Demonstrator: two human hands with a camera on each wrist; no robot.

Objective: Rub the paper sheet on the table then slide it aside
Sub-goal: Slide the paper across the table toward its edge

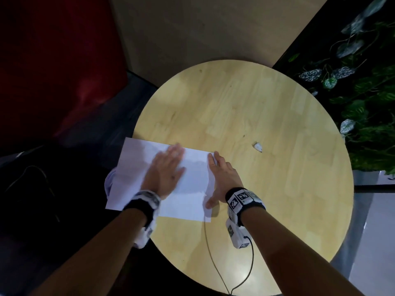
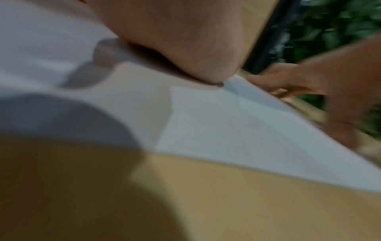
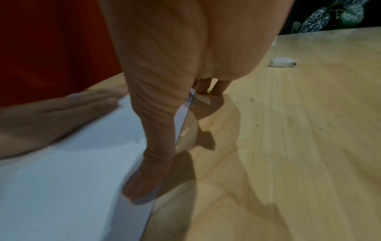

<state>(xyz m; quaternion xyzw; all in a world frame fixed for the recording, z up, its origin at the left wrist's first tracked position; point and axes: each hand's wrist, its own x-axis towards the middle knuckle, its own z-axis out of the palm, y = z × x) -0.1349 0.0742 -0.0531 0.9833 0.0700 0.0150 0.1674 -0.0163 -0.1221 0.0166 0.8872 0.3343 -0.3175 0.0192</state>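
Note:
A white paper sheet (image 1: 192, 184) lies at the left edge of the round wooden table (image 1: 267, 124), its left part hanging past the rim. My left hand (image 1: 165, 169) lies flat on the sheet with fingers straight, blurred. My right hand (image 1: 218, 178) stands at the sheet's right edge, fingers straight along that edge and thumb pressing on the paper near the front corner. In the right wrist view the thumb (image 3: 148, 182) presses the sheet (image 3: 62, 187) and the edge is slightly lifted. The left wrist view shows the paper (image 2: 237, 130) under my palm, blurred.
A small white scrap (image 1: 258, 146) lies on the table right of the sheet, also seen as the scrap (image 3: 283, 62) in the right wrist view. Leafy plants (image 1: 363, 99) stand at the right. A dark bag or seat (image 1: 32, 184) sits left of the table. A cable (image 1: 213, 259) trails over the front.

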